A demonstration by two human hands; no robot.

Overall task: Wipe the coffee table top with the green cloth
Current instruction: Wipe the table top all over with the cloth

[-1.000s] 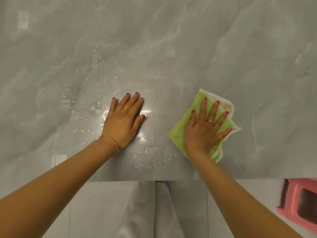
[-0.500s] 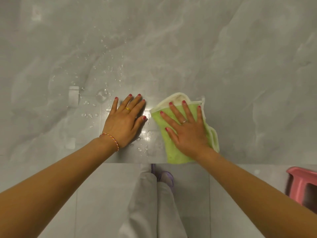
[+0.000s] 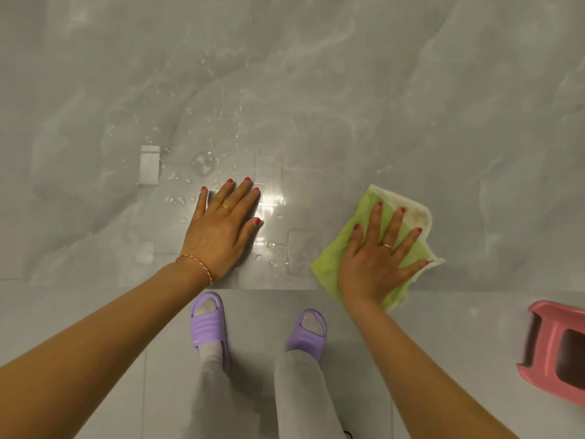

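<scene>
Here, two hands are lying flat on one glossy grey, marble-veined counter (image 3: 411,90), both near its near edge. The left hand (image 3: 221,231) is resting palm down on the bare surface, fingers (image 3: 240,198) straight and close together, gripping nothing; it is wearing one gold ring and, at the wrist, one thin braided bracelet (image 3: 198,264). The right hand (image 3: 376,264) is pressing on one green cloth (image 3: 329,267), its fingers straight and spread apart, not curled round the fabric; it is wearing one ring. The cloth is soft, napped and roughly rectangular, with a pale cream border showing brownish staining at its far corner; its near corner is hanging just over the counter's near edge, well right of the left hand. Many small round water droplets (image 3: 202,161) are beading on the counter beyond and beside the left hand, one noticeably larger than the rest. On the tiled floor (image 3: 459,327) below the near edge, two ribbed lilac slippers (image 3: 207,327) are standing apart, and one pink moulded plastic stool (image 3: 557,346) is showing partly at the right.
</scene>
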